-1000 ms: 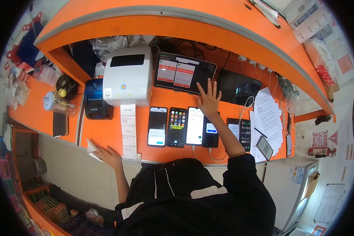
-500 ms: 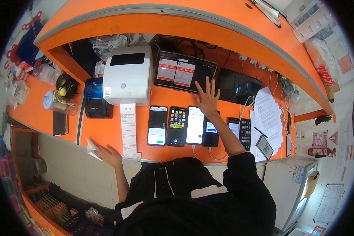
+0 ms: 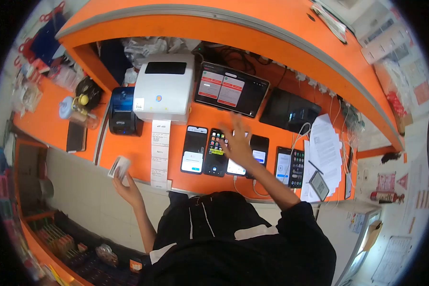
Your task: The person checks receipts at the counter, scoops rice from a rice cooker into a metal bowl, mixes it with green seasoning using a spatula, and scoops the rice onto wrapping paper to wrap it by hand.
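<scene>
My left hand is closed on a curled paper slip with dark print, just off the desk's front edge. To its right, a strip of printed labels hangs from the white label printer. Over the row of phones hovers my right hand, blurred, fingers apart and holding nothing. It partly covers a phone with a white screen and a phone with app icons. Beside them lie a dark-screened phone and another phone. A lit tablet stands behind.
A dark tablet leans right of the lit one. Two more phones, a stack of papers and a QR-code card lie at right, among white cables. A small black printer stands left. The orange shelf overhangs the back.
My right hand has drawn back from the lit tablet to above the phones. My left hand has lifted slightly, and the paper slip in it is now more upright. The head view has shifted a little.
</scene>
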